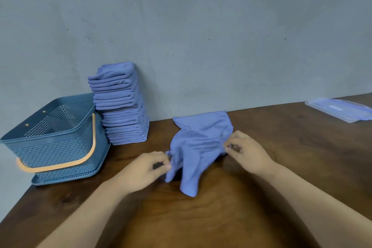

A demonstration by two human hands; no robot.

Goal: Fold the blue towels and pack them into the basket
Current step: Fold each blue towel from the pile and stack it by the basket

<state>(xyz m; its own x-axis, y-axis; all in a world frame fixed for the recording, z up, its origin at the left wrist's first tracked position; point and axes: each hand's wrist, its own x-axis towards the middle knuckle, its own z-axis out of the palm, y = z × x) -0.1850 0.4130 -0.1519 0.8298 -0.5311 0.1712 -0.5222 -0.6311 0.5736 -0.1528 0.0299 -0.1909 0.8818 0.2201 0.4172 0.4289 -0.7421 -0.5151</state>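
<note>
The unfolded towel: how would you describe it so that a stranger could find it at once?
On the brown wooden table, right of the tall stack of folded towels by the wall, lies one blue towel. Unlike those, it is crumpled, pinched between the left hand and the right hand.

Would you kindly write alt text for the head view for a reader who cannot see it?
A left hand and right hand pinch opposite edges of a crumpled blue towel on a wooden table. Left of it, a stack of folded towels stands beside a basket.
</note>
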